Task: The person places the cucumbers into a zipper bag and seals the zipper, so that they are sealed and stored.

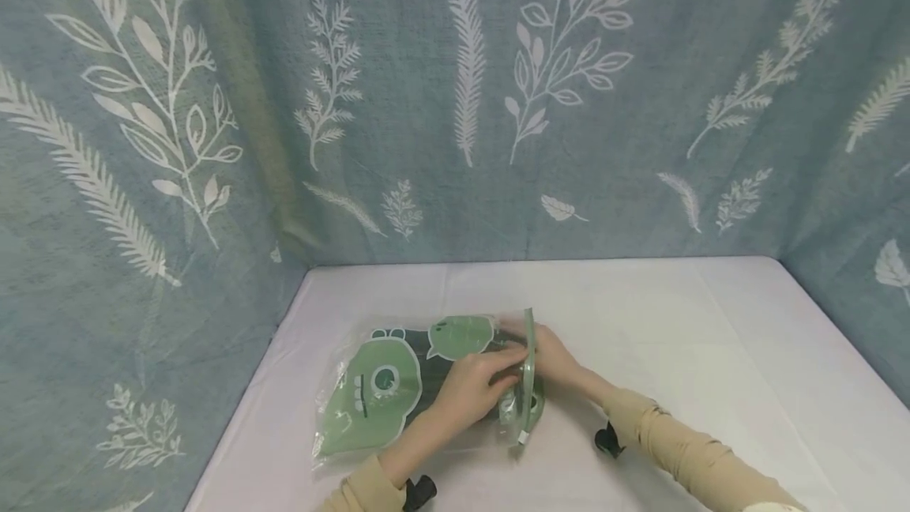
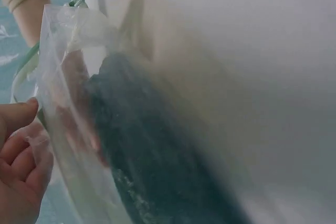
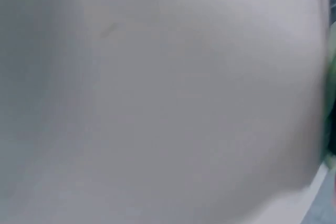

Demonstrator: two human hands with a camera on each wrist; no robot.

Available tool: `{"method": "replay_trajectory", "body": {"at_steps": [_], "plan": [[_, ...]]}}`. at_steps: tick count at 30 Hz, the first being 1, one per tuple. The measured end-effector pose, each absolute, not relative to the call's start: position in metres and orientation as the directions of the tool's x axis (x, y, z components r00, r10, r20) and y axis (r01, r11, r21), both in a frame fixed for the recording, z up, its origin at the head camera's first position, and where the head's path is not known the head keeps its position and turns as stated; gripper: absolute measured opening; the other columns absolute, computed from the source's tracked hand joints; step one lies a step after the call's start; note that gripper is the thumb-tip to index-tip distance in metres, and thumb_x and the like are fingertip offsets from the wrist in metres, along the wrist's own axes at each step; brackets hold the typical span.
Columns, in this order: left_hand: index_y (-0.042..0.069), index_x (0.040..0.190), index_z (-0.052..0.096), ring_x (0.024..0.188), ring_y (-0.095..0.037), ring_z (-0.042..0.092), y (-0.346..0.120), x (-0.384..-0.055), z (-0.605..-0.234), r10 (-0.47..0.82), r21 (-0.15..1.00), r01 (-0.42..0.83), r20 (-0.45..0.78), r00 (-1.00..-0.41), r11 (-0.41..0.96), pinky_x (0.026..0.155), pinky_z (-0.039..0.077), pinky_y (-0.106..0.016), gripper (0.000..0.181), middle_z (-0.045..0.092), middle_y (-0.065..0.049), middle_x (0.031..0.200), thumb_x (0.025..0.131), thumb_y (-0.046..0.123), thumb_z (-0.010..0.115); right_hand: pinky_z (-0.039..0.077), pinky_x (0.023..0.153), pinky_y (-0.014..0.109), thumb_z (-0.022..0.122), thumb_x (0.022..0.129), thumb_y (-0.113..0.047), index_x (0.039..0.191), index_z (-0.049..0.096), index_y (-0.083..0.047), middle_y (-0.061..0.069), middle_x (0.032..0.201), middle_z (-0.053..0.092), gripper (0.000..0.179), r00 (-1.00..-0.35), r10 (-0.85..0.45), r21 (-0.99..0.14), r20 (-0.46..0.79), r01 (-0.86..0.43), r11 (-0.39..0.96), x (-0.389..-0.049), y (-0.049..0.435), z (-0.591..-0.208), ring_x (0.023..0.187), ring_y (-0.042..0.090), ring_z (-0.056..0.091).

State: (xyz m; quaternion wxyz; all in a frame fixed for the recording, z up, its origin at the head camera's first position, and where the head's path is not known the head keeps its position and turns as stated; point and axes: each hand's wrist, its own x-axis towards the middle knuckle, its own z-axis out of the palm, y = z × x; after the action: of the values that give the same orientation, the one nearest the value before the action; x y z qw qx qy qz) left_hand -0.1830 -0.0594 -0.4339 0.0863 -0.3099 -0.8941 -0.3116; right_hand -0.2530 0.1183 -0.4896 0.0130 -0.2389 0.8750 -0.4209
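A clear plastic zip bag [image 1: 334,425] lies on the table, with green cartoon creatures [image 1: 387,397] outlined in white and a dark green folded item [image 2: 147,145] showing through it. Its green zip strip [image 1: 528,385] stands up at the right end, a white slider [image 1: 523,438] at its near tip. My left hand [image 1: 462,393] reaches over the bag and pinches the plastic beside the strip between thumb and fingers. At the bag's mouth is my right hand [image 1: 558,354]; its fingers show blurred through the plastic in the left wrist view, and their hold is unclear.
The table [image 1: 682,338] has a white cover. Blue-green curtains [image 1: 412,101] with white leaf prints stand behind it and at both sides. Dark wrist gear [image 1: 609,441] hangs below the right sleeve, and similar gear [image 1: 419,491] below the left.
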Motion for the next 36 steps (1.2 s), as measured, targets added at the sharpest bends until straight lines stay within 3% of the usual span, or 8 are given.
{"method": "replay_trajectory", "body": {"at_steps": [5, 9, 12, 14, 22, 30, 36], "plan": [[0.017, 0.127, 0.061, 0.115, -0.015, 0.062, -0.059, -0.178, -0.425, 0.566, 0.376, 0.661, 0.342, -0.75, 0.649, 0.093, 0.053, -0.028, 0.041, 0.06, 0.0, 0.132, 0.086, 0.021, 0.067, 0.042, 0.105, 0.052, 0.06, 0.092, -0.018, 0.118, 0.064, -0.007, 0.013, 0.124, 0.064, 0.028, -0.94, -0.264, -0.712, 0.218, -0.338, 0.615, -0.255, 0.146, -0.486, 0.122, 0.033, 0.055], [0.017, 0.111, 0.069, 0.093, -0.006, 0.07, -0.053, -0.162, -0.419, 0.63, 0.254, 0.743, 0.405, -0.663, 0.619, 0.075, 0.056, -0.017, 0.029, 0.072, 0.004, 0.109, 0.083, 0.02, 0.072, 0.046, 0.101, 0.05, 0.062, 0.09, -0.007, 0.116, 0.064, -0.001, 0.017, 0.12, 0.065, 0.027, -0.94, -0.207, -0.696, 0.272, -0.34, 0.632, -0.264, 0.161, -0.484, 0.117, 0.035, 0.058], [0.02, 0.091, 0.069, 0.072, 0.0, 0.067, -0.048, -0.144, -0.422, 0.69, 0.076, 0.778, 0.415, -0.593, 0.623, 0.059, 0.051, -0.011, 0.016, 0.072, 0.012, 0.085, 0.078, 0.025, 0.075, 0.046, 0.101, 0.05, 0.062, 0.09, -0.006, 0.118, 0.063, 0.0, 0.018, 0.12, 0.065, 0.029, -0.926, -0.229, -0.646, 0.301, -0.374, 0.665, -0.274, 0.163, -0.483, 0.115, 0.035, 0.059], [0.02, 0.082, 0.068, 0.063, 0.001, 0.062, -0.045, -0.133, -0.426, 0.728, -0.052, 0.777, 0.394, -0.561, 0.627, 0.053, 0.047, -0.011, 0.017, 0.068, 0.013, 0.075, 0.074, 0.031, 0.078, 0.045, 0.101, 0.049, 0.063, 0.089, -0.005, 0.118, 0.063, -0.001, 0.017, 0.12, 0.065, 0.03, -0.911, -0.264, -0.604, 0.316, -0.407, 0.685, -0.281, 0.161, -0.483, 0.115, 0.035, 0.059], [0.018, 0.074, 0.069, 0.062, -0.002, 0.058, -0.034, -0.119, -0.449, 0.821, -0.426, 0.71, 0.392, -0.414, 0.561, 0.053, 0.045, -0.014, 0.006, 0.064, 0.009, 0.071, 0.069, 0.02, 0.071, 0.05, 0.097, 0.044, 0.06, 0.087, 0.002, 0.11, 0.067, -0.002, 0.013, 0.112, 0.069, 0.025, -0.791, -0.458, -0.45, 0.406, -0.609, 0.653, -0.294, 0.148, -0.485, 0.106, 0.03, 0.065], [0.021, 0.08, 0.063, 0.07, -0.001, 0.06, -0.033, -0.126, -0.452, 0.868, -0.505, 0.708, 0.342, -0.36, 0.493, 0.064, 0.049, -0.013, 0.006, 0.063, 0.011, 0.077, 0.076, 0.024, 0.067, 0.054, 0.092, 0.039, 0.063, 0.085, 0.002, 0.102, 0.071, -0.002, 0.012, 0.104, 0.072, 0.019, -0.763, -0.483, -0.404, 0.43, -0.641, 0.652, -0.297, 0.144, -0.488, 0.099, 0.027, 0.068], [0.019, 0.074, 0.062, 0.068, -0.004, 0.064, -0.035, -0.127, -0.452, 0.832, -0.492, 0.694, 0.469, -0.297, 0.525, 0.062, 0.051, -0.016, 0.004, 0.064, 0.009, 0.07, 0.077, 0.02, 0.06, 0.053, 0.092, 0.041, 0.062, 0.085, 0.003, 0.102, 0.071, -0.002, 0.012, 0.104, 0.072, 0.021, -0.761, -0.491, -0.411, 0.425, -0.645, 0.644, -0.296, 0.144, -0.492, 0.098, 0.028, 0.068]]}}
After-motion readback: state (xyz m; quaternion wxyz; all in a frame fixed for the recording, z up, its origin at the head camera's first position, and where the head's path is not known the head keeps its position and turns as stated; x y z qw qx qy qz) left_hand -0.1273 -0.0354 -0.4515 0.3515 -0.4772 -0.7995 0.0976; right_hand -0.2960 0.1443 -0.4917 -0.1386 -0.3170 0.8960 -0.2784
